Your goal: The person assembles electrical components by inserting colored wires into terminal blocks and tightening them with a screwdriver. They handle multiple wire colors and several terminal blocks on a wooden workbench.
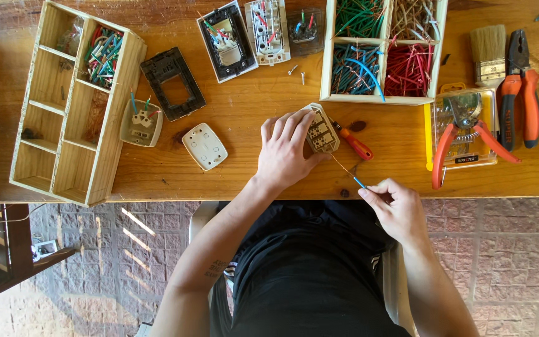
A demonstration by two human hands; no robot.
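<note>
Left hand grips the switch module against the table; right hand pinches a thin wire running to the module. Wire appears light and bendable: hold near its stripped end. Screwdriver lies just beyond.

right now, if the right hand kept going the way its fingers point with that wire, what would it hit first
Probably the switch module that the left hand steadies. The right hand pinches a thin wire aimed up-left at it; the orange screwdriver lies just beside that line.
</note>
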